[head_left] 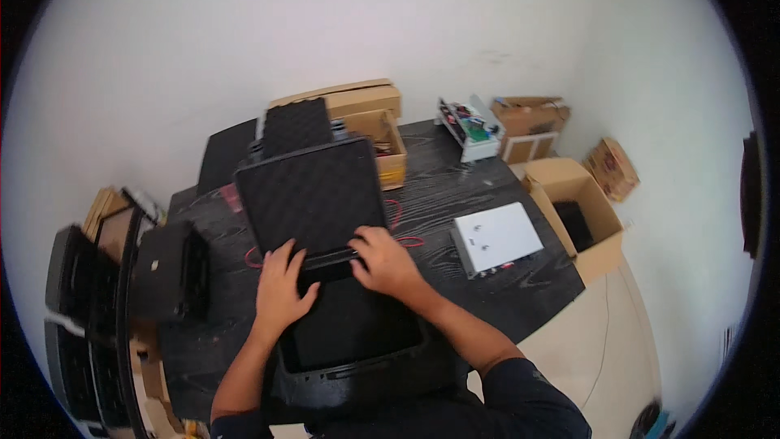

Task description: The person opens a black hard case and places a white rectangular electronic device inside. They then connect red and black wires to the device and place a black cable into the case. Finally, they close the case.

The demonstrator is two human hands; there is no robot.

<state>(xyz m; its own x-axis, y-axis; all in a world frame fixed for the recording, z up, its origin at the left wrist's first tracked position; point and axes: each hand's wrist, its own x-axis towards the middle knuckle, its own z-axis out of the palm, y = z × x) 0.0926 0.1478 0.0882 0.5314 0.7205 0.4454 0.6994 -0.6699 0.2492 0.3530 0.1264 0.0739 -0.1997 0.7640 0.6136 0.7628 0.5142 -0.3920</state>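
A black hard case stands open in front of me, its raised lid (313, 195) lined with dark egg-crate foam. The near half of the case (357, 329) lies flat and has a dark inside. My left hand (280, 289) rests at the lower left of the lid near the hinge, fingers on the foam's lower edge and thumb spread away. At the lower right of the lid, my right hand (386, 264) touches the same edge with bent fingers, thumb apart. What lies under the fingertips is hidden.
Behind the lid stand another foam-lined case (296, 126) and a cardboard box (390, 162). To the right are a white box-shaped device (497, 237), a frame with circuit boards (471, 126) and an open carton (601, 236). Black cases (166, 268) stand left; a red cable (410, 241) lies behind.
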